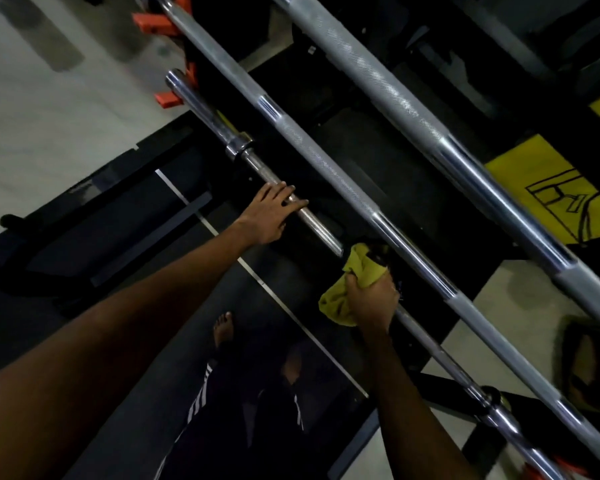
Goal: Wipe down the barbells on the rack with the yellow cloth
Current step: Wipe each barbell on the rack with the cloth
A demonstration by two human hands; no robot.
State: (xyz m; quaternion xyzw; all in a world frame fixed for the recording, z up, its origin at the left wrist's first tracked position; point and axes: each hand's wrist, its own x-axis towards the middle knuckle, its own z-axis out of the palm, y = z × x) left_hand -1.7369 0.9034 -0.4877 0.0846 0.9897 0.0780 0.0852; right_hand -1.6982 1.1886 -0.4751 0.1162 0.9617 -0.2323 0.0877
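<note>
Three barbells (326,168) slant upper-left to lower-right; left hand (269,216) flat on the nearest, right hand (371,296) clutching yellow cloth (362,268).

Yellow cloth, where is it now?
In the head view the yellow cloth is right of centre, bunched in the right hand on the nearest barbell.

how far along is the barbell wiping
Done: nothing shows that any bar has been wiped. In hand: the right hand grips the yellow cloth on the nearest barbell, and the left hand rests on the same bar. Left: the middle barbell and far barbell have no cloth on them; whether they were wiped cannot be told.
</note>
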